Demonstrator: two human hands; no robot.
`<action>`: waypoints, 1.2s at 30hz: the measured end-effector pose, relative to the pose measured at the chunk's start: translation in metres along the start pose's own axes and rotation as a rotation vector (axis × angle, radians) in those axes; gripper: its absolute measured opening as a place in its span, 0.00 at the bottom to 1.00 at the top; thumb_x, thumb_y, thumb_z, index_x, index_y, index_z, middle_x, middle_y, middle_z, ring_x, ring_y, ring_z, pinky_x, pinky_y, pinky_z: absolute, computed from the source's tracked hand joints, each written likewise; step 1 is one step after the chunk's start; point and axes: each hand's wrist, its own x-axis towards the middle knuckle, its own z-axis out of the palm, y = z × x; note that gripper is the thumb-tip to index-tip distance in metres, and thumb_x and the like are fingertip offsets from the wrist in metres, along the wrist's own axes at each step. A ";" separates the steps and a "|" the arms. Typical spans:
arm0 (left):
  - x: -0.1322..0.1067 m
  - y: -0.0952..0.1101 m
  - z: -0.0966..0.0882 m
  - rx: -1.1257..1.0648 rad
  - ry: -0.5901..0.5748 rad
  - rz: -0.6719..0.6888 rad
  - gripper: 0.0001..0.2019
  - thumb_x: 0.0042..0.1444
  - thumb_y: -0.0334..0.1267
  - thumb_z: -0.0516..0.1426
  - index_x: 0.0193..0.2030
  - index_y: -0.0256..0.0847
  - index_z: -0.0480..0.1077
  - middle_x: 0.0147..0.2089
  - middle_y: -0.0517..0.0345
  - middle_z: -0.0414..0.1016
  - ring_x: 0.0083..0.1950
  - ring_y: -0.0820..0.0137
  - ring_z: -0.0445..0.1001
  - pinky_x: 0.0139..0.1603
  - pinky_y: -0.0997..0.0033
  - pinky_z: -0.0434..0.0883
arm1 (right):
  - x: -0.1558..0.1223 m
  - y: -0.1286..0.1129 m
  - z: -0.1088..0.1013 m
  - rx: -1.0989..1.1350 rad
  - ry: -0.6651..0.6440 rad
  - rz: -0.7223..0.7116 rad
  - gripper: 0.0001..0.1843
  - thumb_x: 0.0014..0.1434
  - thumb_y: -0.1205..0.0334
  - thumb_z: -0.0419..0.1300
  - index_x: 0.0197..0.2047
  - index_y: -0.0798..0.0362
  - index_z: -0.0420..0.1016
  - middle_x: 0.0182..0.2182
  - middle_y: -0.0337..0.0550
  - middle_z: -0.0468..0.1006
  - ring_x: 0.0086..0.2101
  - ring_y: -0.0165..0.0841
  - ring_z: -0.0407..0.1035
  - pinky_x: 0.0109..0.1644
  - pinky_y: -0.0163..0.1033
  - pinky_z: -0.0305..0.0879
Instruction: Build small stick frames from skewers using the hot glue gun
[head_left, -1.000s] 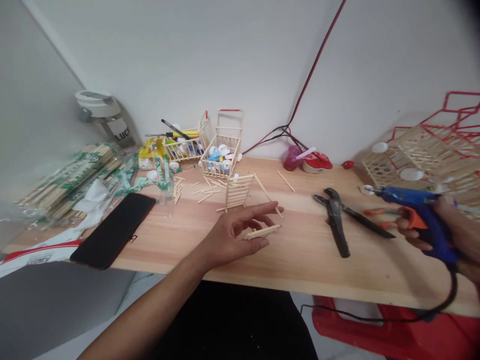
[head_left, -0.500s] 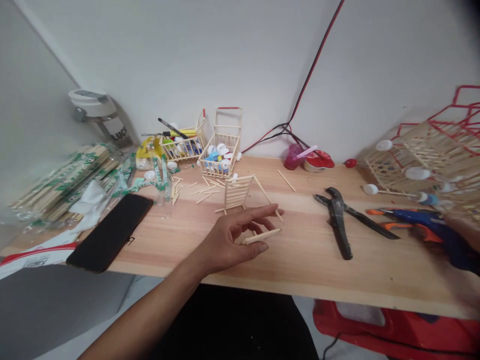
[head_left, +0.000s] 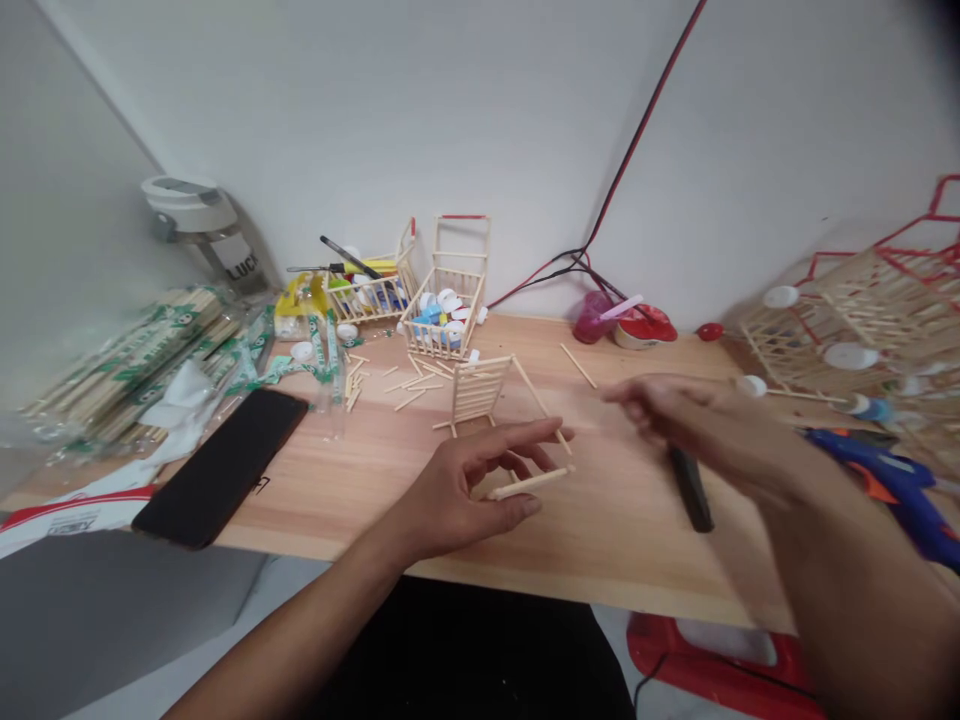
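My left hand [head_left: 457, 490] rests low on the wooden table, its fingers and thumb pinching a thin wooden stick piece [head_left: 529, 483]. Just beyond stands a small stick-built panel [head_left: 474, 390], with a long stick leaning from it towards my fingers. My right hand [head_left: 690, 412] hangs in the air, blurred and holding nothing, above a pair of dark pliers [head_left: 691, 490] that it partly hides. A blue glue gun [head_left: 889, 480] lies on the table to its right.
Several stick-built cribs hold bottle caps at the back [head_left: 442, 310]. A large stick structure with red frame [head_left: 877, 320] stands at right. Loose sticks, a black phone [head_left: 221, 468], wrapped stick bundles [head_left: 127, 365], a red-and-black cable [head_left: 600, 240] and a red stool [head_left: 712, 660] are also there.
My right hand has let go of the glue gun, which now lies on the table, and has moved left over the pliers. My left hand has barely moved.
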 end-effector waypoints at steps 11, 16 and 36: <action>-0.001 -0.003 0.001 -0.030 0.026 -0.012 0.29 0.52 0.30 0.62 0.61 0.47 0.65 0.52 0.50 0.73 0.47 0.68 0.73 0.52 0.63 0.71 | 0.020 -0.025 0.074 0.656 -0.522 0.112 0.16 0.56 0.48 0.62 0.34 0.55 0.73 0.23 0.35 0.63 0.24 0.24 0.57 0.28 0.31 0.52; -0.001 -0.003 0.001 -0.036 0.032 0.001 0.28 0.52 0.30 0.61 0.61 0.46 0.65 0.53 0.49 0.73 0.49 0.67 0.73 0.53 0.62 0.71 | 0.019 -0.030 0.080 0.668 -0.539 0.111 0.16 0.56 0.52 0.62 0.28 0.55 0.67 0.22 0.34 0.63 0.24 0.23 0.58 0.27 0.30 0.52; 0.002 -0.002 0.001 0.054 0.066 0.120 0.08 0.52 0.31 0.61 0.40 0.37 0.71 0.46 0.48 0.72 0.50 0.64 0.72 0.53 0.59 0.70 | 0.019 -0.032 0.088 0.671 -0.513 0.084 0.20 0.53 0.50 0.64 0.25 0.54 0.62 0.21 0.32 0.57 0.22 0.23 0.50 0.25 0.31 0.47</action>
